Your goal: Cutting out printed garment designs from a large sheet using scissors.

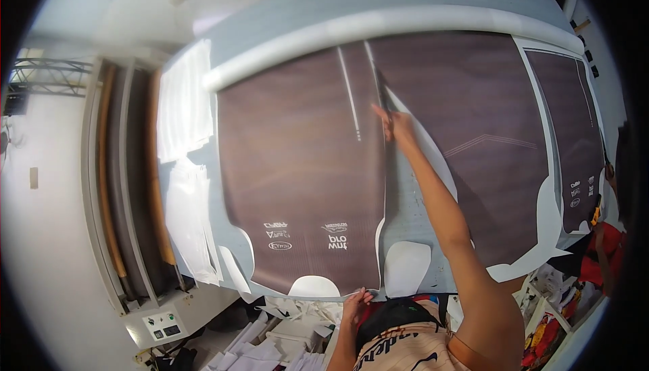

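A brown printed sheet [297,148] lies flat on the blue-grey table, cut as a garment panel with white marks near its lower end. At its near right corner my left hand [357,305] is closed, pinching the edge. My right arm reaches far over the table. My right hand [399,129] is closed around a dark, narrow tool, apparently scissors [380,85], at the sheet's right edge. Here a slit parts this panel from a second brown panel [480,107]. The fingers partly hide the tool. A white curved strip [433,137] borders the second panel.
A long white roll [365,26] spans the far side. White paper stacks [186,100] lie at left, beside a roller machine [128,188]. White offcuts [407,266] lie near the front edge. At far right, another person's hand [610,173] is beside a third panel [568,121].
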The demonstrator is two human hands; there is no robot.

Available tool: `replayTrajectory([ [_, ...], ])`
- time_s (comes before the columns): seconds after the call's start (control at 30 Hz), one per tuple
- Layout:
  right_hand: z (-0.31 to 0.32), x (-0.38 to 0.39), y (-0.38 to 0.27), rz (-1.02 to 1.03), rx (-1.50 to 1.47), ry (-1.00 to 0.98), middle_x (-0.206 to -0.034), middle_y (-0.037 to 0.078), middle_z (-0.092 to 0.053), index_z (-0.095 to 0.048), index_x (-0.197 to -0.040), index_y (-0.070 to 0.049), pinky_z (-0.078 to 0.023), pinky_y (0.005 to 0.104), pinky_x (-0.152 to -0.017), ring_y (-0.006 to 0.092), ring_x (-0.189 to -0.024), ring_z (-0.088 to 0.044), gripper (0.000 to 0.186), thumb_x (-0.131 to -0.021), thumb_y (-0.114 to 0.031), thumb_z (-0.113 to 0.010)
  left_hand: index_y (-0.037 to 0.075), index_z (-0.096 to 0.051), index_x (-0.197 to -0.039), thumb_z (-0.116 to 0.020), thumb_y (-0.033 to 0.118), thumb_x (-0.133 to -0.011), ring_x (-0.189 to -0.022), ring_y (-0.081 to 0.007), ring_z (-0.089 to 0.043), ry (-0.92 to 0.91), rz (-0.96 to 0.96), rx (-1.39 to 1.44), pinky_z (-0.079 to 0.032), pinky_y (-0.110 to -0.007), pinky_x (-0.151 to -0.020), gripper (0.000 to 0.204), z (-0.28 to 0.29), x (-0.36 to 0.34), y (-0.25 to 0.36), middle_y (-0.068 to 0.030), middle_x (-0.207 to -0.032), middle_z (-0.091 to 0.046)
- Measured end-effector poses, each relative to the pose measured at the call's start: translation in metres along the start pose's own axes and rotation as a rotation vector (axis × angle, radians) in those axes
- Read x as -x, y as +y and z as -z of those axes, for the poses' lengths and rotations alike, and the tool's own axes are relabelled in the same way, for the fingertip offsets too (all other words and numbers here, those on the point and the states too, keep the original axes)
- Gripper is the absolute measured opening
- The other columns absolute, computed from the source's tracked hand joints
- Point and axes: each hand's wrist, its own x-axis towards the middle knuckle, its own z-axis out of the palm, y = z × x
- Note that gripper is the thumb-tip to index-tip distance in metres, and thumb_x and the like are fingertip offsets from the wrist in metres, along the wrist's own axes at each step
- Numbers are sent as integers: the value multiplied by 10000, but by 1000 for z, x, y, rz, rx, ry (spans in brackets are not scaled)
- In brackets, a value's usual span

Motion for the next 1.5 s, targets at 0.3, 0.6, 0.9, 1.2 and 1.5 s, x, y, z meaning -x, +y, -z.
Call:
replayTrajectory([
  [0.3, -13, -34, -31, 37, 46, 9, -551, -32, -516, -543, -631, -126, -424, 245, -399, 71, -418, -506, 515, -725, -522, -859, 43, -693, -1045, -744, 220, -927, -859, -175, -715, 25, -22, -20, -524, -283, -725, 219, -1, 2, 2, -66, -945, -731],
  [0.6, -17, -56, -36, 62, 0, 6, -566, -8, -538, -566, -630, -85, -467, 259, -427, 86, -434, -524, 506, -697, -461, -898, 56, -664, -1015, -754, 251, -917, -868, -193, -700, 18, 5, -26, -534, -316, -761, 236, -3, -1, 2, -65, -942, -715],
  [0.9, -18, -51, -38, 74, 80, -49, -571, 7, -550, -577, -634, -66, -470, 275, -454, 117, -455, -560, 526, -735, -496, -864, 51, -690, -1042, -747, 222, -923, -859, -188, -709, 23, 13, 6, -520, -293, -730, 217, -4, -1, 5, -72, -942, -729],
  [1.2, 53, 86, 6, 350, 478, -35, -525, 57, -556, -629, -683, -36, -407, 332, -473, 143, -469, -539, 426, -849, -393, -793, 42, -672, -1059, -763, 269, -908, -885, -210, -711, 10, -9, -26, -519, -305, -753, 288, -5, -3, -5, -78, -953, -722],
  [1.5, 59, -132, -126, 854, 639, 508, -813, 191, -678, -596, -898, -30, -478, 494, -674, 450, -802, -633, 356, -886, -357, -737, 50, -642, -1042, -747, 260, -917, -873, -225, -682, 35, 25, -38, -531, -338, -756, 266, -7, -14, 0, -82, -956, -695],
])
